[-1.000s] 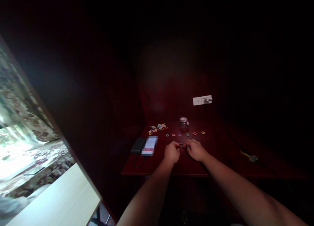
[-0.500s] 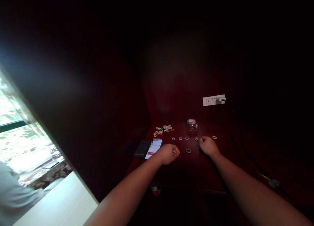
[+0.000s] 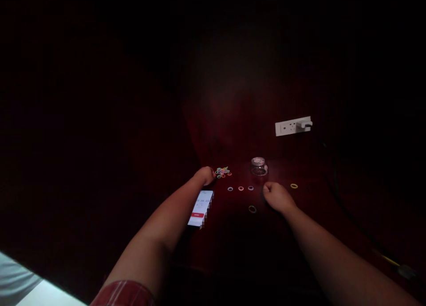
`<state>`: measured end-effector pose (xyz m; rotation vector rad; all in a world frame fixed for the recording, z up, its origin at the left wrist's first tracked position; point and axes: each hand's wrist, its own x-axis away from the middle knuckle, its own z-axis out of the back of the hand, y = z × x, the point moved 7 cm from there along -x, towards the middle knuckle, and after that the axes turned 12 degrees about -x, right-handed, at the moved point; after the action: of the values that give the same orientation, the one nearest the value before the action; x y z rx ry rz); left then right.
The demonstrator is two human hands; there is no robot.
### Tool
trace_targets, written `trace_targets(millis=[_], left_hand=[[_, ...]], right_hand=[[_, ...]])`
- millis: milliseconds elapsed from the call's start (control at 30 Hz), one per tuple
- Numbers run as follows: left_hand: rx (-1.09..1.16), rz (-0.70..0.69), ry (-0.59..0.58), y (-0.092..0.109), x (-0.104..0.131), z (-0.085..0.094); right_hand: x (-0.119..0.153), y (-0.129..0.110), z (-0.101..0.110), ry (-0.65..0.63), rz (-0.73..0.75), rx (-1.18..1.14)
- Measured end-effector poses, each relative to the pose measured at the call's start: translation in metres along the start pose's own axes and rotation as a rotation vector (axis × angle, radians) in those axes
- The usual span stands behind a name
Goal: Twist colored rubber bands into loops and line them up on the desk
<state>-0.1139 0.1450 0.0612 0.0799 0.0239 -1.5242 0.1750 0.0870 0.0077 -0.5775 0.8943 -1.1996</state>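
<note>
On the dark red desk, my left hand (image 3: pixel 207 176) touches the left side of a pile of small coloured bands (image 3: pixel 222 172). Its fingers are curled, and what they hold is too small to tell. My right hand (image 3: pixel 277 196) is closed on the desk, its fingertips hiding whatever is between them. Left of it lie a purple band (image 3: pixel 250 188), a pink band (image 3: pixel 241 188) and a pale blue band (image 3: pixel 230 189) in a row. A multicoloured band (image 3: pixel 252 209) sits nearer me, and a yellow band (image 3: pixel 293 186) lies right of my right hand.
A clear jar (image 3: pixel 258 166) stands near the back wall. A lit phone (image 3: pixel 201 208) lies beside my left forearm. The wall holds a white socket strip (image 3: pixel 293 126) with a plug, and a dark cable (image 3: pixel 346 215) runs down at the right.
My left hand has moved forward and left, from beside the phone to the pile. My right hand has shifted slightly left, and the green band beside it no longer shows. The view has turned a little.
</note>
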Motion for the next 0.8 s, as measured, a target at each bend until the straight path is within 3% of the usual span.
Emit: trace_targets(millis=[200, 500, 633, 800], left_hand=[[-0.080, -0.008, -0.017, 0.001, -0.027, -0.005], [-0.145, -0.068, -0.013, -0.011, -0.055, 0.013], [-0.131, -0.146, -0.032, 0.006, -0.058, 0.004], [-0.078, -0.296, -0.032, 0.042, -0.058, -0.015]], right_hand=[[-0.002, -0.003, -0.008, -0.084, 0.009, -0.036], [-0.007, -0.002, -0.015, -0.135, 0.013, -0.055], [-0.008, -0.002, -0.017, -0.139, 0.003, -0.068], [-0.007, -0.003, -0.017, -0.137, 0.006, -0.073]])
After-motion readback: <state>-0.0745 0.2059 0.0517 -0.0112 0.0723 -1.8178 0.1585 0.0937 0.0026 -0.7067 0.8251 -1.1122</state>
